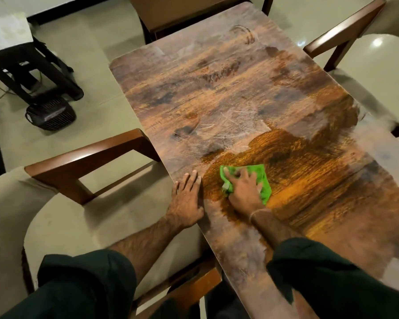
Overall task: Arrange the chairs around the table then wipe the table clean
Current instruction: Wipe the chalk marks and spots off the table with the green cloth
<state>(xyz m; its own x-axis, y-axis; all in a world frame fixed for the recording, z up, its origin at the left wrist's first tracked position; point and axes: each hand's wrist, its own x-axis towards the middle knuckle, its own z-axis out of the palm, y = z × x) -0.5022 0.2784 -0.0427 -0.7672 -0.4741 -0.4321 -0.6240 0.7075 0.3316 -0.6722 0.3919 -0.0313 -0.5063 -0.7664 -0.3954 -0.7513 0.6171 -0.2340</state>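
Gripping a green cloth [258,174], the right hand [243,189] has its fingers bent over the bunched fabric and presses it onto the table [217,88], close to the left edge and in the near half. The left hand [187,199] holds nothing. It lies flat on that left edge, just beside the cloth, with its fingers straight and together.

Head view: a long wood-grain table runs away from the viewer. A darker, glossy wet patch [304,162] spreads from the cloth toward the right edge. The far half looks dull, scratched and hazy, so the wiping seems to be partly done. A left chair [90,155] stands against the left edge, a right chair [346,31] near the far right corner, and a far chair [182,12] at the far end. On the floor off to the left are a black stool [28,65] and a small dark fan [51,116].

Likely risks: the loose bunch could slip from under the fingers on a long stroke. The bracing palm may leave a print, or a dry strip, along the left edge. The far corners could be missed, since reaching them means leaning well forward.

Both hands lie palm down, fingers pointing toward the far end. The right wrist is slightly raised above the cloth.
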